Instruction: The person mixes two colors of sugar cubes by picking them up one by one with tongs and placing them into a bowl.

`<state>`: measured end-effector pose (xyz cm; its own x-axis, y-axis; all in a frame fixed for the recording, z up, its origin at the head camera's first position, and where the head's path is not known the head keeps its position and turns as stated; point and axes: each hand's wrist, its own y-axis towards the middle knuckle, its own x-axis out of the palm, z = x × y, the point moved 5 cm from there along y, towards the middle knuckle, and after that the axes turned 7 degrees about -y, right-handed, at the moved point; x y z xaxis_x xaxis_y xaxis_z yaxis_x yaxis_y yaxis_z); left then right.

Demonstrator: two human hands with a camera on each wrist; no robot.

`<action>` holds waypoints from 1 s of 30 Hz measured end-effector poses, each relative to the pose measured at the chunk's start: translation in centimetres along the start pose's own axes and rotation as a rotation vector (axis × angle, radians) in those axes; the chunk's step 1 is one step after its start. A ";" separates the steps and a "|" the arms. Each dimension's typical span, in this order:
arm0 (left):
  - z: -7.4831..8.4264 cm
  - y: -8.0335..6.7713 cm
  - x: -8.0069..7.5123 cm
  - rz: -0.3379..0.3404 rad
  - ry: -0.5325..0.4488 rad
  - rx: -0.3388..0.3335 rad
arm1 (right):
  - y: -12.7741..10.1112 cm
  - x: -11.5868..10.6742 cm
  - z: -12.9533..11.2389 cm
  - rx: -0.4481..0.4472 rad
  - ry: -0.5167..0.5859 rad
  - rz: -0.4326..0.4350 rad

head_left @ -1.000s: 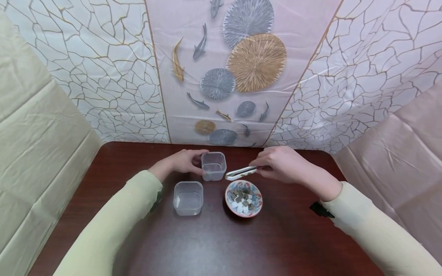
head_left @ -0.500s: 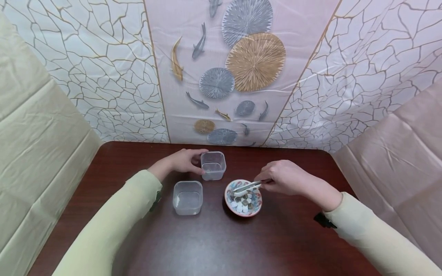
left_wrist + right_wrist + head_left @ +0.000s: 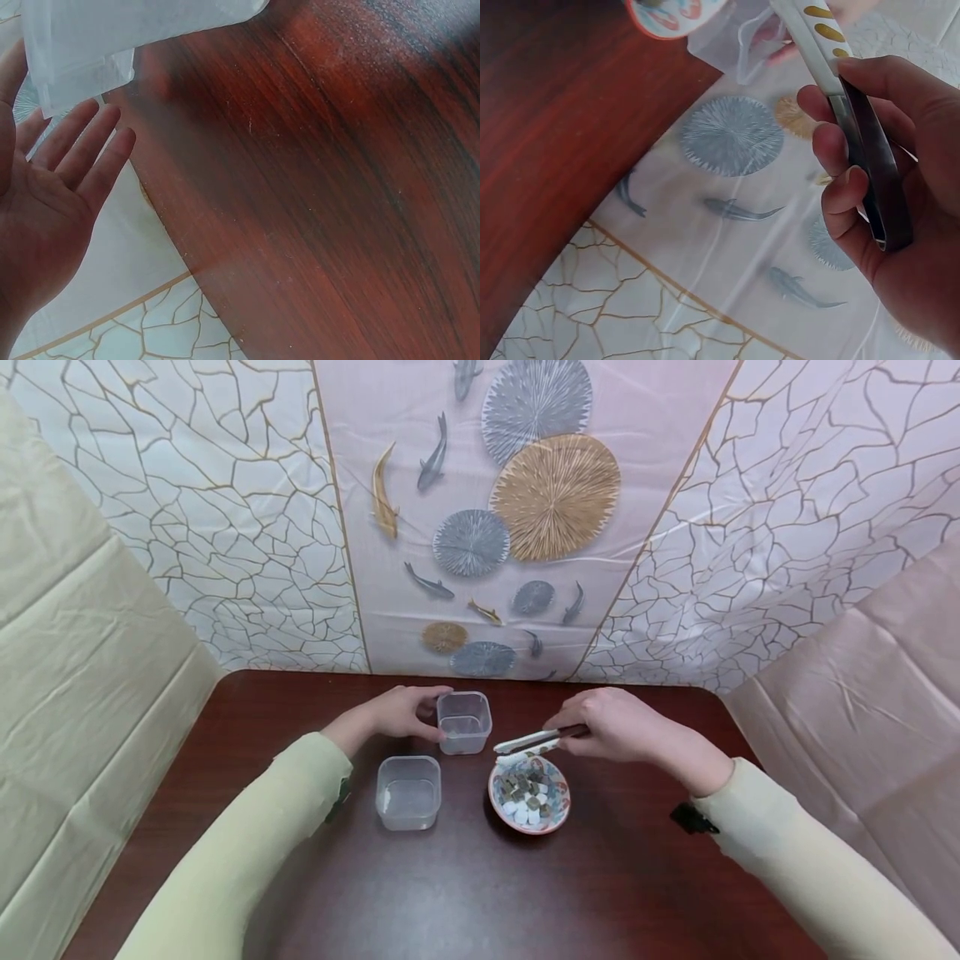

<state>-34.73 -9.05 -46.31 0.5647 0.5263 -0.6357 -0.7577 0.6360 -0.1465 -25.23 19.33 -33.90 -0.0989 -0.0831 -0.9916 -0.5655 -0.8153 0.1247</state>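
Right hand (image 3: 622,727) fingers curl round tongs (image 3: 536,742), now lifted from the patterned bowl (image 3: 529,793) toward the far clear container (image 3: 464,722), steadied by the left hand (image 3: 397,712) fingers; whether a piece is gripped, cannot tell

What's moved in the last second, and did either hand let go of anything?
The right hand dipped the tongs into the bowl half a second ago, then lifted them back up and toward the far tub. Whether the tips carry a piece cannot be told. Nothing was let go. The left hand stayed on the far tub; the near tub and bowl did not move.
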 end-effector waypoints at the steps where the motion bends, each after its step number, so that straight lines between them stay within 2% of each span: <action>1: 0.0 0.0 0.0 0.003 -0.001 -0.002 | 0.4 -0.1 0.1 0.001 -0.001 0.003; 9: -0.1 0.0 0.1 0.010 -0.021 0.006 | 4.0 -0.2 0.6 0.023 -0.004 -0.007; 18: 0.0 0.1 0.2 0.020 -0.044 0.038 | 7.0 1.0 1.6 0.034 -0.034 -0.059; 24: 0.0 0.1 0.1 0.025 -0.042 0.040 | 8.5 2.0 1.6 0.038 -0.076 -0.134; 30: -0.1 0.2 0.1 0.026 -0.042 0.050 | 9.8 4.0 2.0 0.057 -0.117 -0.226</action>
<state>-34.87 -8.93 -46.44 0.5593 0.5656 -0.6061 -0.7553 0.6489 -0.0914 -32.81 12.11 -36.55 -0.0570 0.1677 -0.9842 -0.6287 -0.7718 -0.0951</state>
